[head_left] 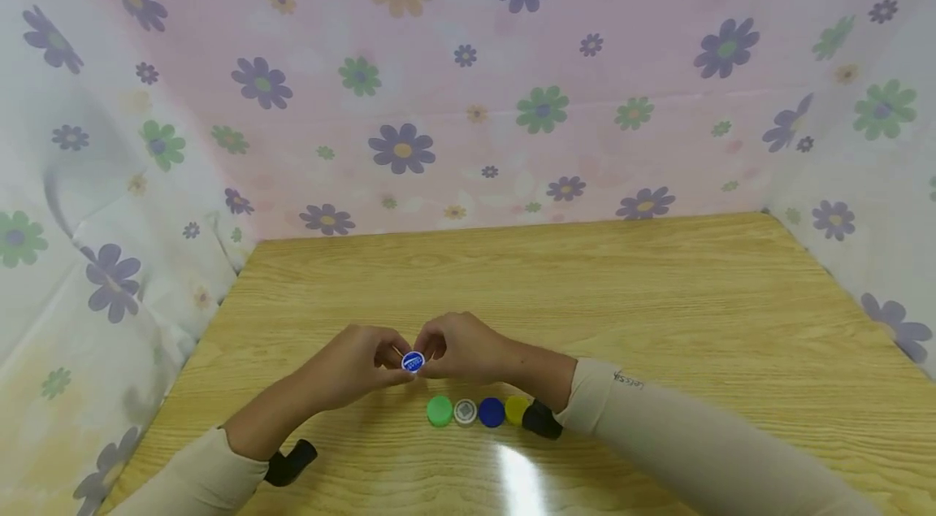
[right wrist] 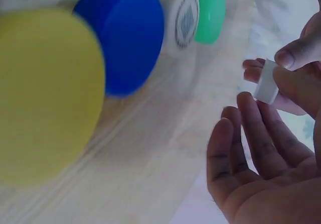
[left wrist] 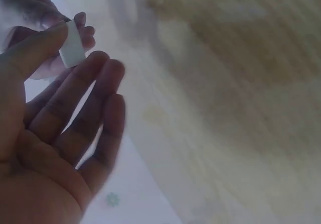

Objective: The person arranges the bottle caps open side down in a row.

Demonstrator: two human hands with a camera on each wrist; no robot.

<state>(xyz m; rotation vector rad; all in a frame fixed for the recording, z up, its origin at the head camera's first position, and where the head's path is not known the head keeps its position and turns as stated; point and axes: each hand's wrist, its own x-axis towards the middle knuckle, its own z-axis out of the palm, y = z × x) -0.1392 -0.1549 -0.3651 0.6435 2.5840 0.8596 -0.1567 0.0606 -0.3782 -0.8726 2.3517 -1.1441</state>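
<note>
Both hands meet over the table, pinching one small round bottle cap between them. Its blue top with white print faces up in the head view, and its white side shows in the left wrist view. My left hand holds the cap from the left by thumb and fingertips, with the other fingers spread loosely. From the opposite side my right hand grips it the same way. Close below the hands lies a row of caps: green, white with a grey mark, blue and yellow.
The wood-grain table stretches out beyond the hands. Flower-patterned cloth hangs at the back and both sides. A black wrist device under the right wrist overlaps the yellow cap in the head view.
</note>
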